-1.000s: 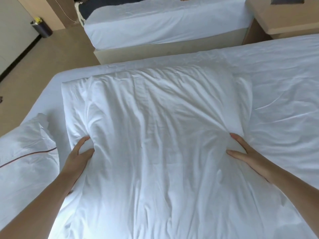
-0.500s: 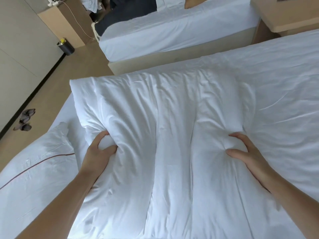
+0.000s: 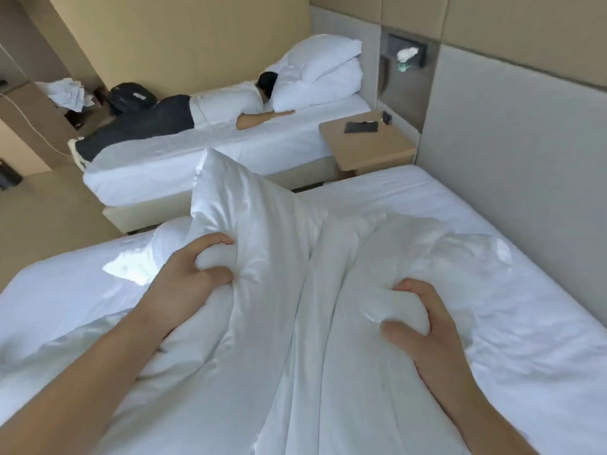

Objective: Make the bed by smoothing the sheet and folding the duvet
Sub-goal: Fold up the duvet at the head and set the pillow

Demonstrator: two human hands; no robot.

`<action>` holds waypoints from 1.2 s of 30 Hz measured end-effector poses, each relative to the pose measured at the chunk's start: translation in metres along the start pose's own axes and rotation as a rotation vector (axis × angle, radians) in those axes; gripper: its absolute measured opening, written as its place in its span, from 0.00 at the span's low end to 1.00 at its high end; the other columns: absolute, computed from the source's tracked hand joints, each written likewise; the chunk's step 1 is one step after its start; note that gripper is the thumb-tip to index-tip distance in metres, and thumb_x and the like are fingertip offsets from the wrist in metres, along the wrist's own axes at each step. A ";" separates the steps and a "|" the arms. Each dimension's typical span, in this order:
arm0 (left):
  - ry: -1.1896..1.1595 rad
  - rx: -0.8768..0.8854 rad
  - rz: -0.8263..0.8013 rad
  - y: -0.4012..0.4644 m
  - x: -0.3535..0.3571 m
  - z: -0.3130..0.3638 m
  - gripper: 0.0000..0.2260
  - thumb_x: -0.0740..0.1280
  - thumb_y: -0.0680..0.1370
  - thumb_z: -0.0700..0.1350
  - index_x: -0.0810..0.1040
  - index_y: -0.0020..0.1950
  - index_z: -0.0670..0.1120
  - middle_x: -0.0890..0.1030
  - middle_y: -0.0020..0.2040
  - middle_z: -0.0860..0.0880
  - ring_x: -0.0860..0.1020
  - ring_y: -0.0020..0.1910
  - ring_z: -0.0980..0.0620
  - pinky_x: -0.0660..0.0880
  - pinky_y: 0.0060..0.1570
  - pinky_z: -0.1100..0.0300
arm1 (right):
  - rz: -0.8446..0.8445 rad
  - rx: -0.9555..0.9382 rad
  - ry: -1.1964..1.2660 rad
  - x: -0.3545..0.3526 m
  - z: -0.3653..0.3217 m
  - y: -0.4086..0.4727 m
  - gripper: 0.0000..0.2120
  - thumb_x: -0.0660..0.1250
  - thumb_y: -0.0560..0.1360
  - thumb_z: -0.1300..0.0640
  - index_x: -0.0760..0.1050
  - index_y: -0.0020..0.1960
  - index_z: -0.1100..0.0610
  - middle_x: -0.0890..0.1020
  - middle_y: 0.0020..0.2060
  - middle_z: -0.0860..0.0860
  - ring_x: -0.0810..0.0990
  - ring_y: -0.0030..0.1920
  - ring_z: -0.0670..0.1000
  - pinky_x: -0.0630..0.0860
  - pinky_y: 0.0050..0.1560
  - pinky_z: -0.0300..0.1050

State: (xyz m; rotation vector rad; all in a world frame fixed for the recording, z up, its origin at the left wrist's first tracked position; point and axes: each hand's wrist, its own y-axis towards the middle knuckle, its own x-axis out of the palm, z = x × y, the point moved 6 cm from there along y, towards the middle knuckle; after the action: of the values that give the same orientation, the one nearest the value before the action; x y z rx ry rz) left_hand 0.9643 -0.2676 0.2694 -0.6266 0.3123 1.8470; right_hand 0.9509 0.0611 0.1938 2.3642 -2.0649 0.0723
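A white duvet (image 3: 282, 339) lies bunched along the middle of the bed, its far left corner raised in a peak above the mattress. My left hand (image 3: 187, 284) clutches a fistful of the duvet on its left side and holds it up. My right hand (image 3: 423, 323) grips another handful on the duvet's right side, lower down, near the mattress. The white fitted sheet (image 3: 525, 323) shows on both sides of the duvet, creased on the right.
A grey padded headboard (image 3: 512, 152) runs along the right. A wooden nightstand (image 3: 368, 149) with a dark flat item stands between the beds. On the second bed (image 3: 203, 159) a person lies face down beside stacked pillows. Tan floor lies at left.
Both hands have closed tighter on the duvet and lifted it, so the far end now stands up bunched instead of lying flat. The view has tilted up toward the other bed.
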 end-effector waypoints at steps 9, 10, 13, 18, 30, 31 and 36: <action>-0.133 0.407 -0.153 0.025 0.116 0.227 0.17 0.71 0.74 0.29 0.81 0.59 0.45 0.82 0.55 0.57 0.79 0.49 0.67 0.74 0.47 0.74 | 0.479 -0.273 0.003 -0.149 -0.087 -0.032 0.21 0.73 0.67 0.65 0.74 0.53 0.47 0.79 0.48 0.35 0.79 0.49 0.40 0.76 0.46 0.33; -0.142 0.456 -0.159 0.027 0.128 0.252 0.17 0.70 0.74 0.30 0.82 0.59 0.45 0.82 0.54 0.58 0.79 0.50 0.68 0.74 0.48 0.74 | 0.523 -0.302 -0.004 -0.162 -0.097 -0.030 0.20 0.72 0.65 0.62 0.74 0.53 0.45 0.78 0.49 0.35 0.79 0.51 0.40 0.75 0.49 0.33; -0.172 0.577 -0.161 0.039 0.155 0.314 0.16 0.71 0.74 0.32 0.82 0.55 0.51 0.81 0.54 0.64 0.78 0.53 0.67 0.73 0.53 0.72 | 0.625 -0.379 -0.048 -0.203 -0.126 -0.023 0.20 0.70 0.64 0.60 0.72 0.52 0.43 0.77 0.50 0.33 0.77 0.54 0.37 0.71 0.52 0.28; -0.256 0.656 -0.169 0.071 0.203 0.367 0.17 0.72 0.74 0.35 0.82 0.57 0.54 0.81 0.57 0.64 0.78 0.60 0.63 0.73 0.60 0.63 | 0.780 -0.450 -0.073 -0.252 -0.142 -0.010 0.21 0.70 0.65 0.61 0.71 0.52 0.42 0.76 0.49 0.31 0.75 0.53 0.34 0.67 0.50 0.23; 0.739 0.259 -0.598 0.142 0.440 0.127 0.31 0.61 0.80 0.66 0.49 0.80 0.69 0.42 0.84 0.48 0.51 0.81 0.38 0.59 0.76 0.41 | 0.819 0.562 -0.072 -0.239 0.212 0.026 0.36 0.74 0.73 0.54 0.58 0.52 0.14 0.73 0.62 0.67 0.74 0.58 0.63 0.73 0.65 0.59; 0.763 0.259 -0.637 0.131 0.453 0.103 0.31 0.60 0.81 0.65 0.49 0.80 0.68 0.42 0.84 0.49 0.51 0.81 0.38 0.60 0.76 0.41 | 0.820 0.624 -0.096 -0.245 0.223 0.018 0.34 0.74 0.72 0.54 0.61 0.58 0.20 0.70 0.67 0.67 0.72 0.65 0.63 0.70 0.68 0.60; 0.677 0.176 -0.832 0.069 0.505 0.020 0.33 0.61 0.79 0.68 0.44 0.78 0.73 0.37 0.83 0.52 0.44 0.82 0.42 0.58 0.77 0.41 | 0.786 0.366 -0.612 -0.286 0.186 0.020 0.36 0.73 0.72 0.57 0.64 0.75 0.39 0.56 0.79 0.51 0.58 0.74 0.58 0.63 0.69 0.61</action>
State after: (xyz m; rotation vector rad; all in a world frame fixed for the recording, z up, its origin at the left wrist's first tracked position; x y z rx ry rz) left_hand 0.7668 0.1169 -0.0020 -1.0543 0.5459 0.7703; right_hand 0.8991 0.3358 -0.0025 1.6579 -3.4211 -0.3434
